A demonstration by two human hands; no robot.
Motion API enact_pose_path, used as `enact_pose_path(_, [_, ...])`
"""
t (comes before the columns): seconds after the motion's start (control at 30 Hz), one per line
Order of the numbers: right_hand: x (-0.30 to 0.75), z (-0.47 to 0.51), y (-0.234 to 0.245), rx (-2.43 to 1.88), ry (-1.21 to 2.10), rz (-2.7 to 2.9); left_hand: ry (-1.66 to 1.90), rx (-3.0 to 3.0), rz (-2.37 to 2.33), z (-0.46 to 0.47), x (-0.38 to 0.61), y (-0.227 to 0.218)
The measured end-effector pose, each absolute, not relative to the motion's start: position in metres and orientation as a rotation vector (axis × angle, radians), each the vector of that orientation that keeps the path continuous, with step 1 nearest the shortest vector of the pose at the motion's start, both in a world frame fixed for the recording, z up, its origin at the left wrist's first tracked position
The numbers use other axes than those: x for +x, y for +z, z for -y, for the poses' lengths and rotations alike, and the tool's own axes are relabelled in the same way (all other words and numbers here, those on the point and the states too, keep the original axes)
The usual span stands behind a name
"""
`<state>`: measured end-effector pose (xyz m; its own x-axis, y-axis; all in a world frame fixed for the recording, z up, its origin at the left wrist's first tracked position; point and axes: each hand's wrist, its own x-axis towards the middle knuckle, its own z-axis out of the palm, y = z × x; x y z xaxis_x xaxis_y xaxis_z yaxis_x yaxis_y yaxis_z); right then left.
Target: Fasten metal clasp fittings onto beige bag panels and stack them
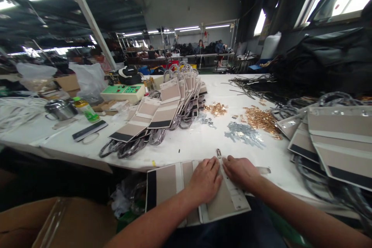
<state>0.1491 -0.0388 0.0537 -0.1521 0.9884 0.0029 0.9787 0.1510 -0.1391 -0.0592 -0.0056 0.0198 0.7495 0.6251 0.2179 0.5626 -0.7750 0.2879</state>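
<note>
A beige fabric-faced panel (pixel 168 180) with a black end strip and pale bands lies at the table's front edge, overhanging toward my lap. My left hand (pixel 205 180) presses on it with bent fingers held together, gripping near its far edge. Close by on the right, my right hand (pixel 240 169) has its fingertips pinched at the same far edge. Between and just beyond the fingertips a small metal clasp (pixel 219 153) sticks out from the panel. Whether either hand also holds a tiny part is hidden under the fingers.
Beyond my hands are piles of silver metal pieces (pixel 244 133) and copper-coloured pieces (pixel 263 121). Stacked beige panels with wrapped handles (pixel 165 108) stand left; more panels (pixel 343 143) lie right. A bottle (pixel 87 110) and steel pot (pixel 60 109) are farther left.
</note>
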Motion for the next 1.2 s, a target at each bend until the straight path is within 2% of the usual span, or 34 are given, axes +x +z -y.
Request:
enact_pose_path(0.33, [0.231, -0.031, 0.043, -2.427, 0.192, 1.673, 0.480, 2.595, -0.964, 0.003, -0.062, 0.009])
enact_pose_path(0.63, [0.236, -0.063, 0.024, -2.525, 0.230, 1.507, 0.445, 2.558, -0.953, 0.002, -0.060, 0.008])
enact_pose_path(0.87, [0.227, -0.052, 0.055, -2.304, 0.488, 1.628, 0.427, 2.530, -0.956, 0.002, -0.059, 0.015])
enact_pose_path(1.07, [0.190, -0.019, 0.079, -1.841, 1.107, 1.879, 0.502, 2.516, -0.964, 0.002, -0.060, 0.018])
enact_pose_path(1.2, [0.176, -0.014, 0.071, -1.817, 1.169, 1.872, 0.564, 2.471, -0.980, 0.001, -0.057, 0.016])
